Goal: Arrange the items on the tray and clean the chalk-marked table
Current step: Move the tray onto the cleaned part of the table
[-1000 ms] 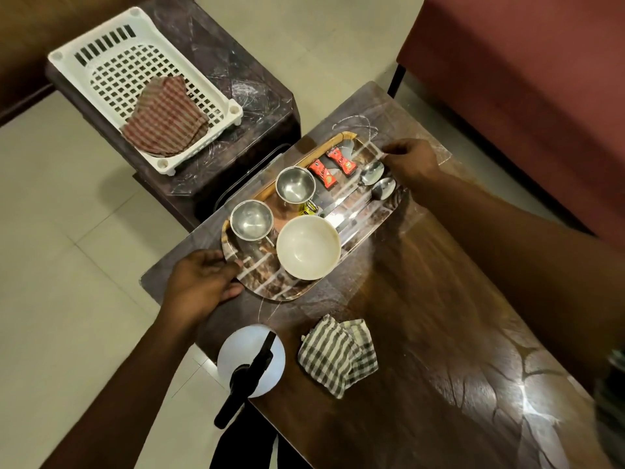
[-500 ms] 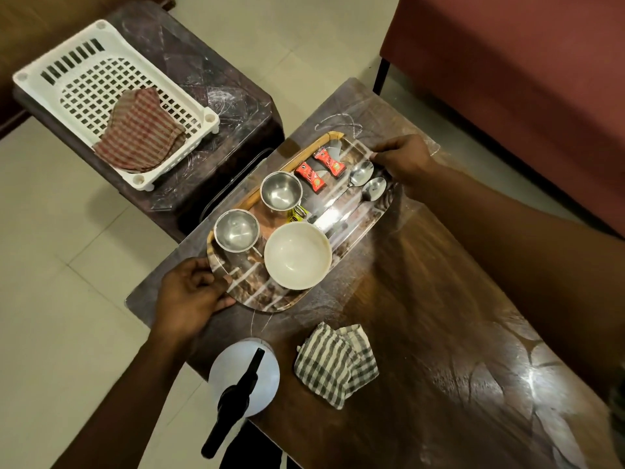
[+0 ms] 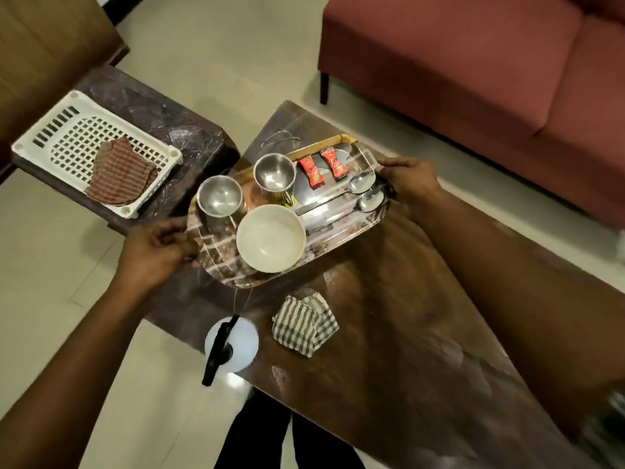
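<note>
Both hands (image 3: 159,245) (image 3: 411,184) grip the loaded tray's (image 3: 338,228) opposite ends.

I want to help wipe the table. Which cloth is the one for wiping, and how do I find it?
Start at the dark wooden table and the loaded tray on it. Just below the tray, beside the white spray bottle, lies a folded checked cloth. It is grey and white; the other cloth is reddish and sits in the white basket.
</note>
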